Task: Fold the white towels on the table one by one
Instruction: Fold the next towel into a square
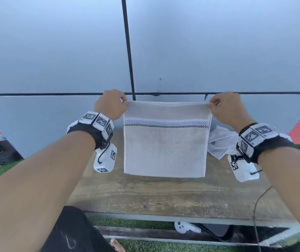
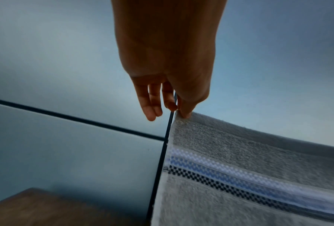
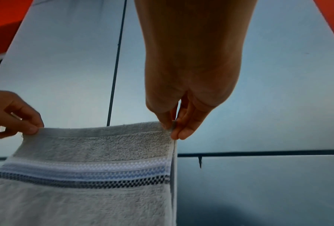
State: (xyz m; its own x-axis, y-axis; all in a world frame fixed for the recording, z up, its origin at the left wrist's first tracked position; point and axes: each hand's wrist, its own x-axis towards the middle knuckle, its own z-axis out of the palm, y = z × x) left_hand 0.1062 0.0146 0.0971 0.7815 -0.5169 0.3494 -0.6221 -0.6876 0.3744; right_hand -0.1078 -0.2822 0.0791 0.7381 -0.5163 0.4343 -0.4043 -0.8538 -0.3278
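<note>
A white towel (image 1: 164, 148) with a pale blue band and a black checked stripe hangs doubled in the air above the wooden table (image 1: 163, 193). My left hand (image 1: 110, 103) pinches its upper left corner between thumb and finger; my right hand (image 1: 223, 108) pinches the upper right corner. In the left wrist view the left hand (image 2: 169, 85) pinches the towel (image 2: 249, 175) at its corner, with the other fingers loose. The right wrist view shows my right hand (image 3: 183, 107) pinching the towel (image 3: 88, 175) edge, and my left hand (image 3: 11, 116) on the far corner.
A crumpled white towel (image 1: 221, 141) lies on the table at the back right, behind my right wrist. A grey panelled wall (image 1: 54, 51) stands right behind the table. A white controller (image 1: 184, 227) and a black cable (image 1: 256, 211) lie on the grass below.
</note>
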